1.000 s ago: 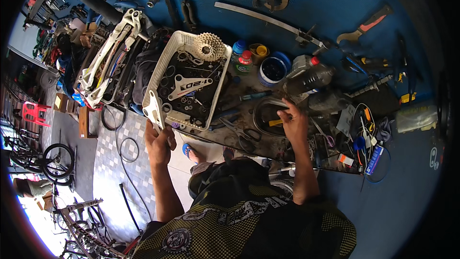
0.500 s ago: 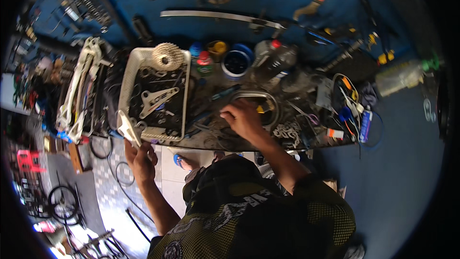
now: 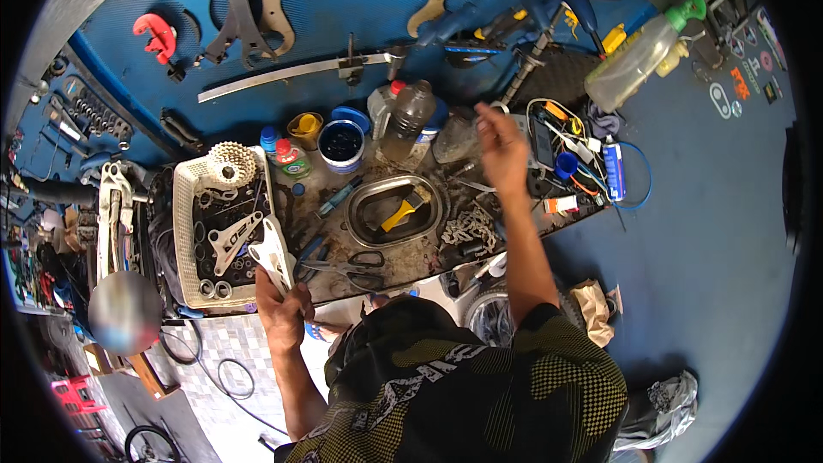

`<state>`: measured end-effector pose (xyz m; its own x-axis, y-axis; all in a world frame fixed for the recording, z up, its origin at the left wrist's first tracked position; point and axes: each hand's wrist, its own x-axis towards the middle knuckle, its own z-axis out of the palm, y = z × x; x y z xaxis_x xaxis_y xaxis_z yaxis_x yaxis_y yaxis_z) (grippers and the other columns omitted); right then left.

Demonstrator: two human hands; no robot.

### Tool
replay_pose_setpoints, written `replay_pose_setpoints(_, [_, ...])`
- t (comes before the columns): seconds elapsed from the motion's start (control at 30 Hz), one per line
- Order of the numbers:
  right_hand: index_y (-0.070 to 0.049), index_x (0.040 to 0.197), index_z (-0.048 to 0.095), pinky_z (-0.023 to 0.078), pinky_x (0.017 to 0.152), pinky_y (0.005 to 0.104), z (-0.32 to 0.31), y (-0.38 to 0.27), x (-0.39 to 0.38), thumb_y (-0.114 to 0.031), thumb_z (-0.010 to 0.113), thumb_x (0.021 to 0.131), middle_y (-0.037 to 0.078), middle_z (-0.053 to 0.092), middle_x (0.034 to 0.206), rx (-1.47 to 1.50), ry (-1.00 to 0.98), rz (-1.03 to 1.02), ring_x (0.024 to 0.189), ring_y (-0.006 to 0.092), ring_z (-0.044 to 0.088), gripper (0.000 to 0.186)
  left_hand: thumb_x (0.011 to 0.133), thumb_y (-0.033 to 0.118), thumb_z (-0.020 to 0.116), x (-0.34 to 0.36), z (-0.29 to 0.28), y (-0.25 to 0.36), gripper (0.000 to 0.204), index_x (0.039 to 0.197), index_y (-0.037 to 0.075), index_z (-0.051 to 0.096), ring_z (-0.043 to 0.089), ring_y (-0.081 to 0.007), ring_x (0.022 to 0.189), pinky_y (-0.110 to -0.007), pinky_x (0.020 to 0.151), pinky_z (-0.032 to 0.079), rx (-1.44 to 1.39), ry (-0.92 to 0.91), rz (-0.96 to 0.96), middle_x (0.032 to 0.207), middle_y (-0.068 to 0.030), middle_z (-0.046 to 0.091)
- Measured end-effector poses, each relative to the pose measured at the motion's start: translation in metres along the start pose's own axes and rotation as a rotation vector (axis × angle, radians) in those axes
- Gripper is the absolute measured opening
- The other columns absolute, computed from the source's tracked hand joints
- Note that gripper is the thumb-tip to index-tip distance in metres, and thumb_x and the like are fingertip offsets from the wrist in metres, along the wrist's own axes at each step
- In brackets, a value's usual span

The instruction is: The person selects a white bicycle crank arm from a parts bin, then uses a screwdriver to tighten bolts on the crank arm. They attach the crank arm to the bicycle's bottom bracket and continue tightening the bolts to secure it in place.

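Observation:
My left hand (image 3: 287,309) is closed around the lower end of a white bicycle suspension link (image 3: 273,250), held upright at the bench's front edge beside the cream plastic basket (image 3: 182,231). A similar white link (image 3: 233,243) lies in that basket among small rings and bolts. A cassette (image 3: 232,165) rests at the basket's back corner. Out over the right part of the bench, my right hand (image 3: 504,154) is raised with fingers stretched and loosely apart, nothing visible in them. Closest to it are a clear crumpled plastic bottle (image 3: 456,142) and a cluster of cables (image 3: 576,133).
An oval metal tray (image 3: 351,221) holds a yellow brush (image 3: 401,214). Scissors (image 3: 356,270) and a chain (image 3: 470,230) lie nearby. Behind stand a blue tub (image 3: 341,144), a dark bottle (image 3: 406,120) and a green bottle (image 3: 292,160). Tools hang on the blue wall; a spray bottle (image 3: 630,60) hangs at right.
The view has turned. My right hand has gone from beside the oval tray to the bench's back right. My left hand has brought the link rightward past the basket's front corner.

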<state>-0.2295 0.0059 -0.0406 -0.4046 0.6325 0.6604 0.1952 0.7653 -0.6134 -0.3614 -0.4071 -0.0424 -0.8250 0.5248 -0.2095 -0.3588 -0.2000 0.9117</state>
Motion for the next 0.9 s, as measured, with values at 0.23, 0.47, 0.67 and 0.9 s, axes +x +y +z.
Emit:
replay_pose_setpoints(0.23, [-0.001,0.106,0.075,0.051,0.071,0.0238,-0.120,0.046,0.015,-0.026,0.074,0.102,0.002,0.072,0.083,0.015,0.121,0.434,0.074,0.0071,0.062,0.026,0.087,0.004,0.064,0.005,-0.024,0.003,0.045,0.127,0.004,0.044,0.048,-0.0084,0.050,-0.023,0.035,0.039,0.047,0.045,0.035,0.082,-0.0044,0.055])
replay_pose_setpoints(0.47, [-0.005,0.108,0.076,0.053,0.069,0.0319,-0.124,0.060,-0.022,-0.016,0.077,0.095,0.006,0.071,0.081,-0.259,0.135,0.315,0.072,0.0156,0.065,0.017,0.092,0.003,0.066,0.006,-0.053,0.006,0.048,0.134,0.003,0.043,0.050,-0.0090,0.056,-0.022,0.037,0.042,-0.011,0.124,0.070,0.081,-0.0035,0.052])
replay_pose_setpoints(0.67, [-0.006,0.095,0.075,0.054,0.072,0.0456,-0.103,0.043,-0.054,-0.035,0.074,0.095,0.017,0.072,0.079,-0.502,-0.225,0.383,0.075,0.0360,0.071,0.029,0.097,0.012,0.063,-0.006,-0.077,0.012,0.037,0.130,0.005,0.048,0.046,-0.0075,0.051,-0.021,0.039,0.038,0.041,0.167,0.096,0.069,-0.0007,0.049])
replay_pose_setpoints(0.9, [-0.003,0.086,0.070,0.052,0.068,0.0384,0.028,-0.045,-0.092,-0.018,0.084,0.088,0.012,0.072,0.080,0.041,-0.486,0.219,0.073,0.0273,0.069,0.021,0.089,0.002,0.062,-0.035,-0.117,0.038,0.038,0.125,0.004,0.048,0.051,-0.0106,0.054,-0.023,0.039,0.041,-0.094,0.389,0.209,0.081,-0.0036,0.056])
